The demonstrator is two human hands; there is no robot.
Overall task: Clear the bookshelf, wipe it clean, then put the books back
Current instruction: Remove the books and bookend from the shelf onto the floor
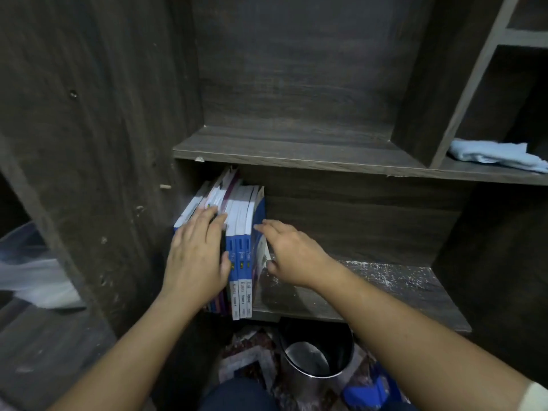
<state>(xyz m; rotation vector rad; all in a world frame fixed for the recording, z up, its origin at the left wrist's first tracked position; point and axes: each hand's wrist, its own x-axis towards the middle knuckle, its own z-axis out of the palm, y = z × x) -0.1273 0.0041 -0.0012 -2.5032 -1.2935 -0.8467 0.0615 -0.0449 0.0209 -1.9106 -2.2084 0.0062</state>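
Several books (240,232) with blue-and-white spines stand upright at the left end of the lower shelf (385,295) of a dark wooden bookshelf. My left hand (195,256) lies flat over the spines of the left books, fingers spread. On the right side of the row, my right hand (292,256) presses with fingers apart against the cover of the outermost book. Neither hand grips a book. A light blue cloth (495,155) lies folded on the upper shelf (296,149) at the right.
The lower shelf's right part shows whitish dust or scuff marks. Below it a shiny metal bin (314,354) stands on a patterned rug (252,351). A vertical divider (456,93) splits the upper shelf. Pale plastic (32,268) lies left of the side panel.
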